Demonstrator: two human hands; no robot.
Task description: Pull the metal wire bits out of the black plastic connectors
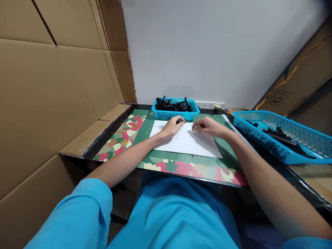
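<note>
A white sheet (186, 145) lies on a green mat with a camouflage-patterned border. Small loose pieces (161, 126) are heaped near its back left corner. My left hand (174, 126) rests at the sheet's back edge, its fingers curled round a small black part (178, 121). Just to the right, my right hand (204, 126) is over the back of the sheet, fingers bent and pinched together around something small and thin that I cannot make out. The two hands are a short gap apart.
Behind the hands, a blue basket (172, 114) holds black plastic parts. On the right, a larger blue basket (275, 147) has more dark parts in it. Cardboard (52, 86) walls off the left side, and a white wall (194, 52) with sockets rises behind the table.
</note>
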